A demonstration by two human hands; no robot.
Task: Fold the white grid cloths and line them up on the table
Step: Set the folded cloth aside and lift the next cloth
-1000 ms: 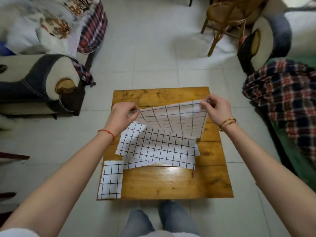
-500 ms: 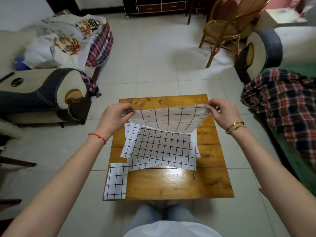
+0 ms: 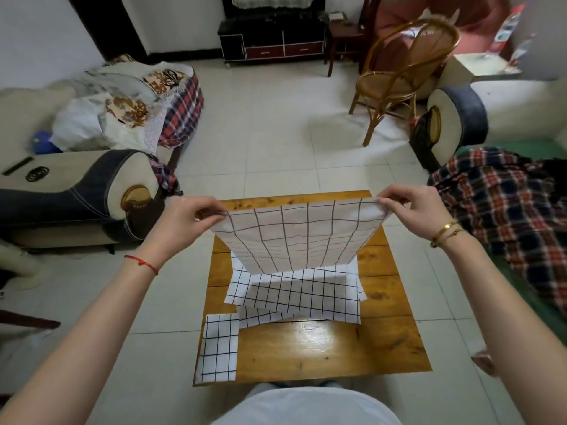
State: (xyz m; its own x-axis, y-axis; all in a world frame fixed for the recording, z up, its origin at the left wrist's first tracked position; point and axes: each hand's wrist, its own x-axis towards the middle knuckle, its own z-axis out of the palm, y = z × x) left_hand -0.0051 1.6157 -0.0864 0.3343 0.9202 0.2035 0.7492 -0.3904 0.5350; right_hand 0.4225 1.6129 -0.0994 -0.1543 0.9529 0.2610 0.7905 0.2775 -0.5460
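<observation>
A white grid cloth (image 3: pixel 294 237) hangs in the air above the wooden table (image 3: pixel 322 348), stretched between my hands. My left hand (image 3: pixel 187 222) pinches its upper left corner and my right hand (image 3: pixel 411 210) pinches its upper right corner. Beneath it, loose grid cloths (image 3: pixel 297 296) lie spread and overlapping across the middle of the table. A folded grid cloth (image 3: pixel 219 348) lies as a narrow rectangle along the table's near left edge.
A sofa arm (image 3: pixel 92 191) stands left of the table and a plaid blanket (image 3: pixel 503 210) on green seating lies to the right. A rattan chair (image 3: pixel 402 78) and a dark cabinet (image 3: pixel 273 41) stand farther back on the tiled floor.
Both hands have raised the held cloth higher off the pile, so it now hangs clear of the cloths below. The camera has tilted up, showing more of the room.
</observation>
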